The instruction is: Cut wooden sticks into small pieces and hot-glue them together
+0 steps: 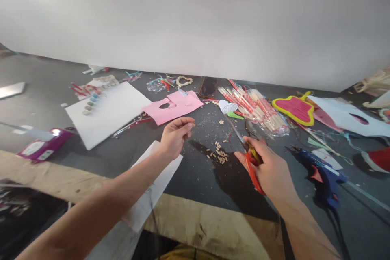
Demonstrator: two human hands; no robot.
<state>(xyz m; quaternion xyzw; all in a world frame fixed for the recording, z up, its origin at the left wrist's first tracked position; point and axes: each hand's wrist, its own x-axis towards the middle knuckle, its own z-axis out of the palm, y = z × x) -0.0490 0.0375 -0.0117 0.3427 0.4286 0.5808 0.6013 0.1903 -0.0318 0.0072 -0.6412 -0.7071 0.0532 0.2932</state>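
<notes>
My right hand [271, 170] grips a pair of scissors [255, 166] by the red and yellow handles. Its blades point forward and left, over the dark table. My left hand [177, 137] is closed in a pinch above the table; whatever lies between the fingertips, if anything, is too small to see. Between the two hands, short wooden stick pieces [219, 153] lie in a loose pile. Beyond the scissors' tip lies a white patterned paper cutout [228, 107] beside a green scrap [235, 115]. A white paper sheet [152, 187] runs under my left forearm.
Pink paper with a hole [179, 107] and a white board [106, 109] lie to the left, near a purple extension socket [45, 145]. Bagged chopsticks [258, 109] and a phone [209, 87] are at the back. A blue glue gun [324, 180] sits on the right.
</notes>
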